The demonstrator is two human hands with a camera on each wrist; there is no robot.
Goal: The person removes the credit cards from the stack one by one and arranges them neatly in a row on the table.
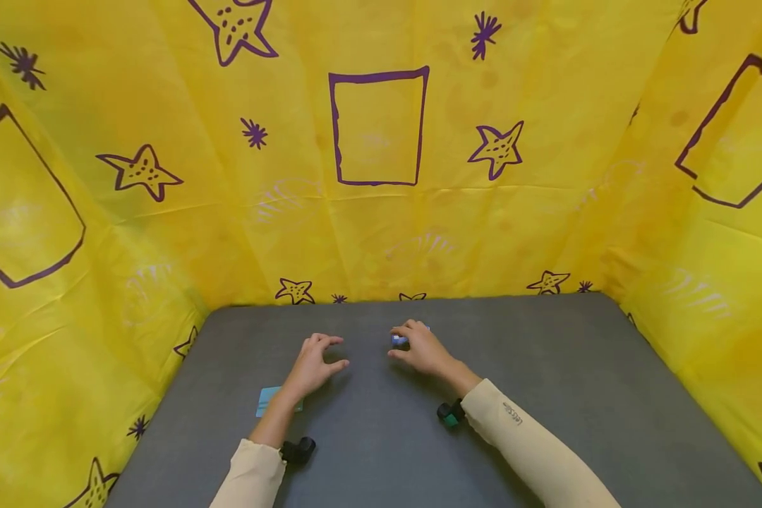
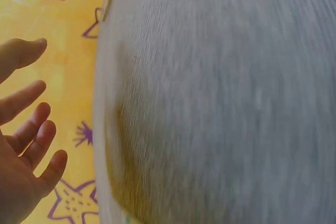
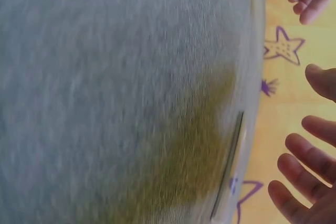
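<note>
— While the light-blue card (image 1: pixel 268 399) is partly covered by the left forearm (image 1: pixel 276 418), what could be upset first?
— The card itself: if the forearm were lowered or dragged, it could be swept along the surface (image 1: pixel 381 444).
— And just beyond the card?
— The left grip (image 1: pixel 314 363) is spread wide, with nothing grasped.
— Farther, to the card's right?
— The right grip (image 1: pixel 422 350) is spread too, with nothing held. Beyond the card and to its right, the blue-and-white item (image 1: pixel 398 340) is partly hidden by that grip; whether it is touched cannot be told.
— What could be misjudged there?
— With its outline masked, its edge could be missed, or it could be nudged toward the yellow backdrop (image 1: pixel 375 240), far beyond the card.
</note>
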